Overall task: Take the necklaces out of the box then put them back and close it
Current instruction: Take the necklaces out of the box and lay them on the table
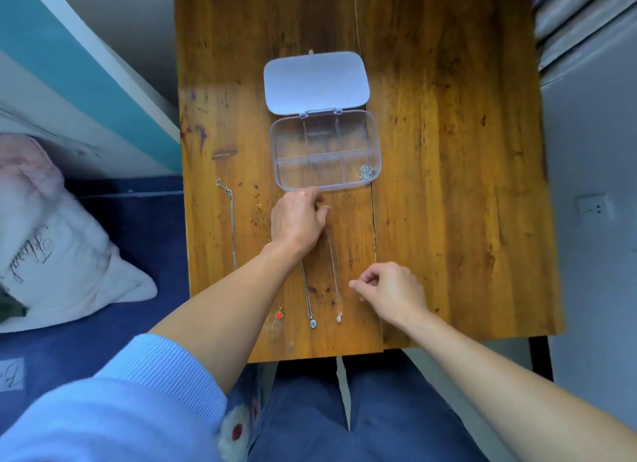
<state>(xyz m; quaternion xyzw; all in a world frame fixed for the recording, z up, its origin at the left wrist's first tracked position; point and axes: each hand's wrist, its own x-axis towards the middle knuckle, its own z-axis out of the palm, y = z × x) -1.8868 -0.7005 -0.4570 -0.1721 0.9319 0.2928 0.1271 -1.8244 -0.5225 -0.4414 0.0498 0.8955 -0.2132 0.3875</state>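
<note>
My left grip [298, 220] sits at 6 o'clock of the clear box [344, 185], just beside its front wall. It is curled narrow, and as far as I can judge it pinches the top end of the pale-pendant necklace [333, 272], whose chain runs away toward 6 o'clock across the desk [448, 185]. My right grip [393, 289] is at 4 o'clock of the left. It is drawn in tight, finger and thumb tips together, with nothing I can make out between them, and it is near that chain but apart from it. The lid [315, 82] lies flipped back at 12 o'clock of the box. One bunched necklace [366, 172] rests in the compartment at 5 o'clock of the box. At 9 o'clock of my chain lie the blue-pendant necklace [306, 289], then the red-heart necklace [262, 222], then the plain silver chain [233, 220], all stretched side by side. I can't say whether I am laying this one out or gathering it up. Either way I would hold only the clasp end and move it straight along its own line, so it never swings toward 9 o'clock and crosses its neighbour. The right grip could steady the pendant end. If the chain goes in, I would lower it pendant first into one compartment so it coils without knotting.
</note>
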